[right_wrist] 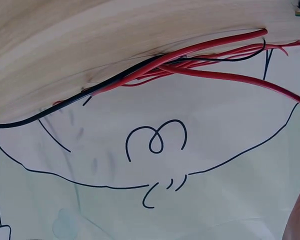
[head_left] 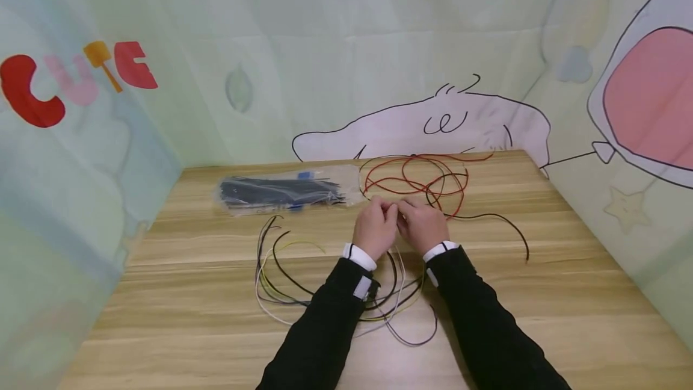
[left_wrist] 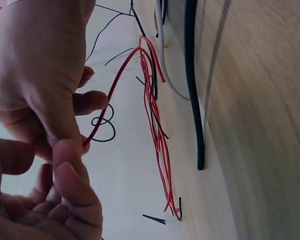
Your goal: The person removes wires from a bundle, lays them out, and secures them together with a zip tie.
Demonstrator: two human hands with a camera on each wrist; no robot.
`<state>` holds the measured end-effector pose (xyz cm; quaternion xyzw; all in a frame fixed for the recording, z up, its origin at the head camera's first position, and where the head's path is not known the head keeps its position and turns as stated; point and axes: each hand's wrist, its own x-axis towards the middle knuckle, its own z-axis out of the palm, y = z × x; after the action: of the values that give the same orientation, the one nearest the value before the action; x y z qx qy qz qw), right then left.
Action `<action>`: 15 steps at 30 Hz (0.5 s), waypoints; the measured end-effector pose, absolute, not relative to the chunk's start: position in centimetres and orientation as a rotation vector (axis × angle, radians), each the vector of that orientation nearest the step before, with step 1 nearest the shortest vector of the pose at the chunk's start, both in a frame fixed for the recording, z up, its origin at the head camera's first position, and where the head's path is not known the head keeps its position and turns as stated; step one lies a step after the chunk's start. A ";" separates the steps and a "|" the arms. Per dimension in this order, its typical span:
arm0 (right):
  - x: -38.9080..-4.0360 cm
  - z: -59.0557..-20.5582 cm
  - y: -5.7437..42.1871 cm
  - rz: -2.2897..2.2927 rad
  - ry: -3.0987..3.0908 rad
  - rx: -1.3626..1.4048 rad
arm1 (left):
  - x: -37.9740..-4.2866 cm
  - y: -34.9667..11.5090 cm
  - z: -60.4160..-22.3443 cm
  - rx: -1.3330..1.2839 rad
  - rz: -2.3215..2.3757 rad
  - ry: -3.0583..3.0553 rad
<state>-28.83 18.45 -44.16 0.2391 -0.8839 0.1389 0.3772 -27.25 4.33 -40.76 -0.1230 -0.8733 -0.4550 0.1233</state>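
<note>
Right hand nearer: grip closed on red wire, its loops just ahead on bench. Left hand abuts; its hold cannot be told.

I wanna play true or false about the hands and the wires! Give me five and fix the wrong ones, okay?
1. The bare left hand and bare right hand are close together over the light wooden table. True.

2. The clear plastic bag holds red wires. False: it holds long, thin dark strips.

3. A bendy red wire curves up to the hands. True.

4. The tangle of thin red wires lies near the person, in front of the sleeves. False: it lies toward the table's far edge, right of the bag.

5. The person's long sleeves are yellow. False: they are black.
</note>
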 end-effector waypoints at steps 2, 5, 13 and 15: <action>-28.8 -44.1 18.3 0.369 -2.241 0.638 | -27.3 4.4 -41.0 -0.332 -1.313 -2.520; -28.7 -44.2 18.1 0.379 -2.232 0.667 | -27.3 4.3 -41.2 -0.329 -1.301 -2.498; -28.7 -44.2 17.9 0.381 -2.208 0.699 | -27.5 3.9 -41.5 -0.343 -1.212 -2.419; -28.8 -44.2 17.9 0.390 -2.206 0.696 | -27.6 3.9 -41.4 -0.345 -1.206 -2.395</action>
<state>-28.76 17.92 -44.20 0.2736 -0.8668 0.1532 0.3877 -27.57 3.89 -41.43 -0.1246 -0.8646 -0.4355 0.2172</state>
